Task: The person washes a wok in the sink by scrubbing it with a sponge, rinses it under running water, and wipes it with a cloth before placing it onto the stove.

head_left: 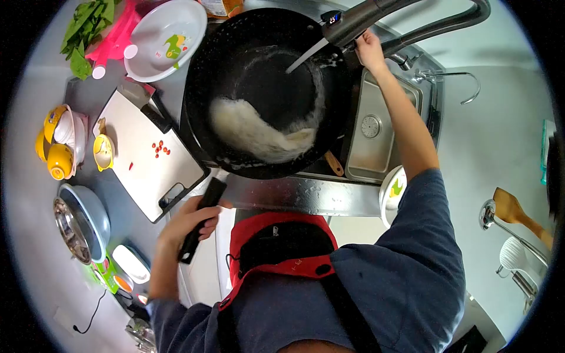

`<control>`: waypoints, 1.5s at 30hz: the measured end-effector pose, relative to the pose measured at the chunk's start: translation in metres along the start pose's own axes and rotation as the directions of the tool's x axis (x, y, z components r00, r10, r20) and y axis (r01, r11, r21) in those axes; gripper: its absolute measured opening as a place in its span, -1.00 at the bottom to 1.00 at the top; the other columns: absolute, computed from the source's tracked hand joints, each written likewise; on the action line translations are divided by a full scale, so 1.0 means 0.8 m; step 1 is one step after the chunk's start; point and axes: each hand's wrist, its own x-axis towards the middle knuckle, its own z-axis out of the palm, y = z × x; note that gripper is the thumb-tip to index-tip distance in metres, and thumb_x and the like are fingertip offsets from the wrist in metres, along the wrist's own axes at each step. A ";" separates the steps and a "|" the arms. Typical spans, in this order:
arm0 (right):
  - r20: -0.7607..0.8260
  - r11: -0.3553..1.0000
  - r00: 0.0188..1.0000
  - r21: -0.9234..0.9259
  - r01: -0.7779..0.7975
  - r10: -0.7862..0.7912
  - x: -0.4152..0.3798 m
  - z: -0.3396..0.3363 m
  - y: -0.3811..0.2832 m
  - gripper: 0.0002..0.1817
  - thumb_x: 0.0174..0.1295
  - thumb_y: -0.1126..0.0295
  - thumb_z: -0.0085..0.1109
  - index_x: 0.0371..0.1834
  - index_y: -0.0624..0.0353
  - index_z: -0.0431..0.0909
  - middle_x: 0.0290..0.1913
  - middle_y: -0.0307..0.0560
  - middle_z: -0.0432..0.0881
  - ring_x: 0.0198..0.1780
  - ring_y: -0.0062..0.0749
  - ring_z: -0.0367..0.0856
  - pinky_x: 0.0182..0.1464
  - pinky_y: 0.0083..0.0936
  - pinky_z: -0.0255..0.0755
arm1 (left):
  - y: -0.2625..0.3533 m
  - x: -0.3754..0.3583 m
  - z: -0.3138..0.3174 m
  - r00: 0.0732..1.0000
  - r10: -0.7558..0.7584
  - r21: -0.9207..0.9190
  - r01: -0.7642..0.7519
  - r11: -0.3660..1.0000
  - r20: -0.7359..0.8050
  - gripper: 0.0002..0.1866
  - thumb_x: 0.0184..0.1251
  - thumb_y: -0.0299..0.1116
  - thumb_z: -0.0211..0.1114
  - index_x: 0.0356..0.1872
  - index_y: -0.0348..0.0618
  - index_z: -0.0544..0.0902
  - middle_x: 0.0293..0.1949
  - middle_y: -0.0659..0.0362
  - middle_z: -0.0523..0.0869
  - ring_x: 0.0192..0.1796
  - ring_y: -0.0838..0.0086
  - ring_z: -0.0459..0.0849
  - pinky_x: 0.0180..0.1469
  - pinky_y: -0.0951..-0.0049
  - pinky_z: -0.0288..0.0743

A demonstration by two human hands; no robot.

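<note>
A large black wok (265,70) is held over the sink area, with cloudy, foamy water (247,126) pooled along its near side. My left hand (197,219) is wrapped round the wok's black handle (203,220). From the dark pull-out faucet (376,17), a stream of water (307,56) runs into the wok. My right hand (369,52) is at the faucet head, fingers closed against it and partly hidden behind it.
Left of the wok lie a cutting board (132,141) with chopped red chili (160,149) and a cleaver (144,103). A white basin (168,38), leafy greens (88,29) and bowls (88,217) surround it. The steel sink (374,150) and a small bowl (391,197) are on the right.
</note>
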 end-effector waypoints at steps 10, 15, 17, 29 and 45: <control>0.146 0.874 0.862 -0.056 -0.483 0.486 -0.095 0.067 0.151 -0.59 0.34 0.13 0.05 -0.06 0.32 0.54 -0.25 -0.01 0.67 -0.19 -0.34 0.59 -0.07 -0.35 0.41 | 0.158 -0.158 0.054 0.989 -0.110 -0.143 0.095 0.985 -0.101 -0.35 0.18 -0.41 0.11 0.28 -0.40 0.11 -0.37 0.01 0.48 -0.59 0.55 0.42 -0.72 0.62 0.30; 0.242 0.763 0.724 -0.175 -0.622 0.646 -0.134 0.112 0.115 -0.59 0.34 0.28 0.02 0.25 0.02 0.43 0.14 0.07 0.54 0.09 -0.14 0.53 0.16 -0.29 0.37 | 0.279 -0.155 0.079 0.937 -0.323 0.022 0.328 0.944 -0.134 -0.41 0.29 -0.26 0.11 0.34 0.03 0.15 -0.35 -0.09 0.49 -0.73 0.46 0.41 -0.83 0.54 0.28; 0.283 0.619 0.590 -0.020 -0.785 0.756 -0.148 0.130 0.076 -0.58 0.35 0.34 -0.03 0.28 -0.07 0.42 0.18 0.07 0.52 0.13 -0.12 0.50 0.21 -0.25 0.35 | 0.336 -0.136 0.101 0.871 -0.483 0.156 0.492 0.856 -0.094 -0.49 0.30 -0.23 0.08 0.25 -0.02 0.20 -0.34 -0.11 0.49 -0.74 0.43 0.40 -0.85 0.48 0.24; 0.432 0.476 0.434 0.013 -0.879 0.790 -0.223 0.144 0.104 -0.64 0.26 0.25 0.11 0.07 0.17 0.53 -0.08 -0.04 0.59 -0.05 -0.28 0.54 -0.06 -0.22 0.47 | 0.405 -0.109 0.143 0.706 -0.670 0.531 0.667 0.523 -0.227 -0.54 0.34 -0.07 0.12 0.02 -0.28 0.38 -0.44 0.07 0.49 -0.66 0.54 0.41 -0.75 0.53 0.30; -0.035 0.582 0.793 -0.659 -0.476 0.608 -0.049 -0.115 -0.132 -0.65 0.24 0.33 0.06 -0.01 0.33 0.57 -0.32 0.12 0.68 -0.60 -0.33 0.66 -0.49 -0.43 0.56 | 0.207 -0.034 -0.066 0.959 -0.284 0.802 0.171 0.572 -0.002 -0.55 0.43 0.02 0.04 -0.46 -0.20 0.48 -0.71 0.36 0.33 -0.71 0.66 0.27 -0.70 0.60 0.14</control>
